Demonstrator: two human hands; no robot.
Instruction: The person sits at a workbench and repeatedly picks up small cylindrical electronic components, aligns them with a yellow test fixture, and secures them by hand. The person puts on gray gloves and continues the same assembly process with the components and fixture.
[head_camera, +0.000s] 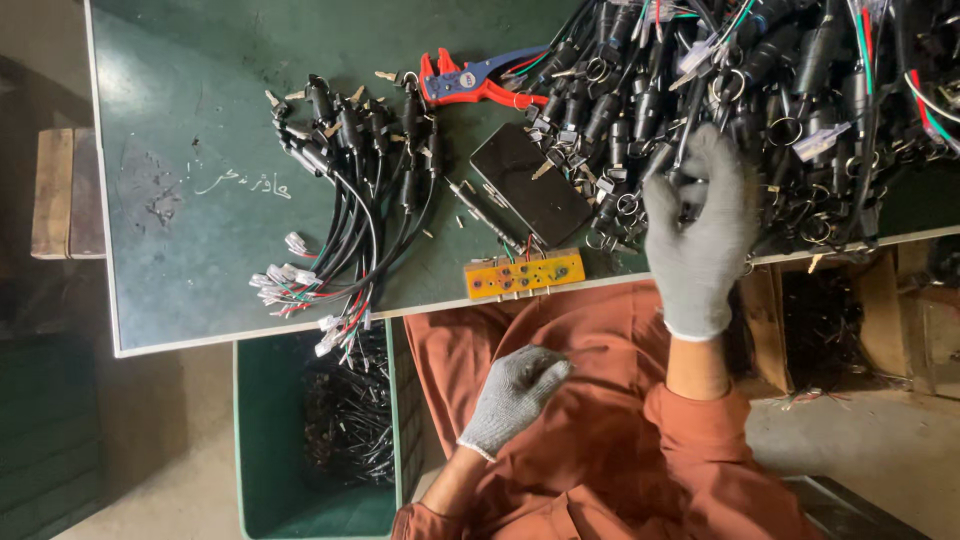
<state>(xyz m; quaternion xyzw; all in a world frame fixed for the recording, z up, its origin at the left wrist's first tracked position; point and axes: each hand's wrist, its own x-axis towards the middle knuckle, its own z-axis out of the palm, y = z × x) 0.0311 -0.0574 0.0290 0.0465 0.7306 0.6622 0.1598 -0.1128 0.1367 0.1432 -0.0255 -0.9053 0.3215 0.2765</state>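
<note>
My right hand (700, 225), in a grey knit glove, reaches into a big heap of black cable assemblies (760, 90) at the table's right side, fingers curled among the wires; whether it grips one I cannot tell. My left hand (515, 395), also gloved, rests loosely curled over my orange-clad lap, below the table edge, holding nothing visible. A small orange test block with round sockets (523, 274) sits at the table's near edge between the hands, with a black box (530, 183) behind it.
A smaller bundle of black cables with white connectors (345, 200) lies on the green table (180, 100) to the left. Red and blue wire strippers (470, 80) lie further back. A green bin of black cables (340, 420) stands on the floor below.
</note>
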